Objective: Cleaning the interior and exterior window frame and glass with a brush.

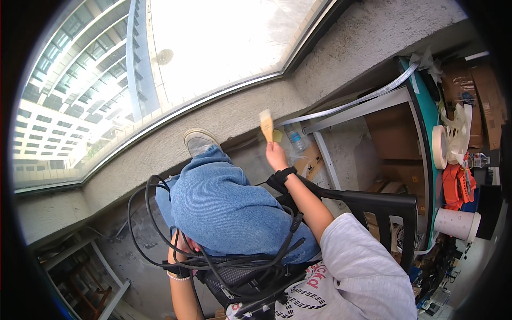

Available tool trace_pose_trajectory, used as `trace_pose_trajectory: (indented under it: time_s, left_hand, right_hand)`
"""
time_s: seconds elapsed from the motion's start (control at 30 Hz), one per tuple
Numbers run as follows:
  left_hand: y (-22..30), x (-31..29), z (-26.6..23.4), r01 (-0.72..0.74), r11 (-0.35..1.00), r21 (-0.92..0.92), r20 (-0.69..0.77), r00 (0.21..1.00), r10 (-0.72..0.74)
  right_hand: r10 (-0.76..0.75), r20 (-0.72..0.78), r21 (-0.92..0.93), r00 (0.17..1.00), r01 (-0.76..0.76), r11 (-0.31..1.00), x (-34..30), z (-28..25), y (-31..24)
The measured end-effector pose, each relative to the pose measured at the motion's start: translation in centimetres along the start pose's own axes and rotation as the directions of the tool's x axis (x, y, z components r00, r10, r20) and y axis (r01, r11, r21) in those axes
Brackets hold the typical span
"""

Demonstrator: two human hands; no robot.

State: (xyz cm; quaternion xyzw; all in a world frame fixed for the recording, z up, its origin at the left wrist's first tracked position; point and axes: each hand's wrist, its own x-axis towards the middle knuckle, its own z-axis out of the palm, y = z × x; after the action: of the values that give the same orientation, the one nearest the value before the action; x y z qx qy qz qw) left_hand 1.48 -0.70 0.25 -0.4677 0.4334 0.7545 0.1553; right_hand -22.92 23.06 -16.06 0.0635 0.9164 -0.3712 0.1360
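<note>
My right hand [276, 156] is closed round the wooden handle of a flat paintbrush [267, 127]. Its pale bristles point up, away from me, near the concrete window ledge [314, 88]. My left hand [183, 242] is low beside my raised leg in blue jeans [224, 200]; the leg and loops of black cable [143, 234] hide most of its fingers. I cannot make out whether it holds anything. My shoe [200, 140] rests at the ledge. More cable lies across a dark bag [229, 277] on my lap.
A black chair armrest [378, 200] is at my right. Beyond it stands a desk [421, 106] with a tape roll [439, 148], orange straps [457, 186] and a white cup [456, 224]. Below are a plastic bottle [296, 141] and cardboard boxes [394, 130]. A large window [224, 42] spans the far side.
</note>
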Motion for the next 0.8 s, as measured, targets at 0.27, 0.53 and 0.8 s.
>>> trace_pose_trajectory:
  time_s: [0.27, 0.53, 0.8]
  left_hand:
    - [-0.3, 0.3, -0.3, 0.04, 0.999, 0.0, -0.069, 0.997, -0.039]
    - [-0.7, -0.1, -0.6, -0.038, 0.999, 0.015, -0.012, 0.999, 0.039]
    - [0.0, -0.1, -0.1, 0.022, 0.999, 0.031, -0.031, 0.999, -0.021]
  right_hand:
    - [-0.344, 0.34, 0.029, 0.875, 0.356, 0.934, -3.0, 1.1, -3.1]
    - [-0.189, 0.071, -0.151, 0.979, 0.198, 0.969, -2.3, 0.5, -2.6]
    - [0.04, -0.197, -0.1, 0.98, -0.061, 0.993, -0.5, -0.8, -0.8]
